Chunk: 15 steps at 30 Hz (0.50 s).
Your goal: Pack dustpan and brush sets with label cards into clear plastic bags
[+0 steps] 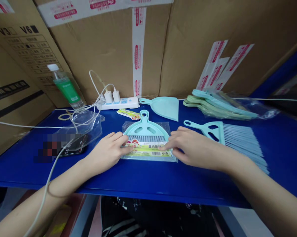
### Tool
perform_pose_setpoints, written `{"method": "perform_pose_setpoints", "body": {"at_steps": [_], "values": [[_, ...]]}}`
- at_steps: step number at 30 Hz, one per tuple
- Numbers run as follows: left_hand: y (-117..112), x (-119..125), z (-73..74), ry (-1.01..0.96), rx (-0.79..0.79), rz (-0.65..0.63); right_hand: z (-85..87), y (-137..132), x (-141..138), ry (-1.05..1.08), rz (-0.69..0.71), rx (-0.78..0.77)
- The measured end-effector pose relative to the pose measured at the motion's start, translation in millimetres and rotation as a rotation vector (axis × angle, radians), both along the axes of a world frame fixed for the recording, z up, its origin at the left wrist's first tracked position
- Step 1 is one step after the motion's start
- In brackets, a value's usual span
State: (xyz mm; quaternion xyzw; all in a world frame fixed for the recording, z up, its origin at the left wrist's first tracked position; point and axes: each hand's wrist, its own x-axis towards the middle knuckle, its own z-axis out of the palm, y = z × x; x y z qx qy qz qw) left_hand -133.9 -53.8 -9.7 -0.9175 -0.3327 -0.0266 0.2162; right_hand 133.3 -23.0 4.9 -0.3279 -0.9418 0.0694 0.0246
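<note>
Set [145,126]: centre, in bag [166,126] with card [148,153]; apparently packed, closure unclear.
Left hand [110,149]: 9 o'clock, fingers bunched; grip cannot be told.
Right hand [188,144]: 3 o'clock, index on card, thumb apart.
Pan [165,107] (1 o'clock), brush [244,141] (3 o'clock): loose, apparently remaining.

Counter [163,187]: blue surface. Back left: clear plastic bottle [68,90], white cap, green label, located beside a brown carton [17,67] printed "V3" and "V6", the V6 box filled in. Rear: white power strip [126,103] with blue socket faces; two white charger plugs [108,97] seated side by side, white cables [94,75] looped leftward. Pale ring [64,117] near the cables. Flat black item [78,144], partly pixelated, identity unconfirmed. Behind: large brown cardboard [109,49], sealed with red-and-white printed tape [140,49]
</note>
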Motion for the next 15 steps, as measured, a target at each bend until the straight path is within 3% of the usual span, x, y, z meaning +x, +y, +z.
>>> {"method": "perform_pose_setpoints", "body": {"at_steps": [15], "values": [[3, -10, 3.3, -0.170, -0.093, 0.042, 8.1, 6, 10, -0.014, -0.153, -0.060]]}}
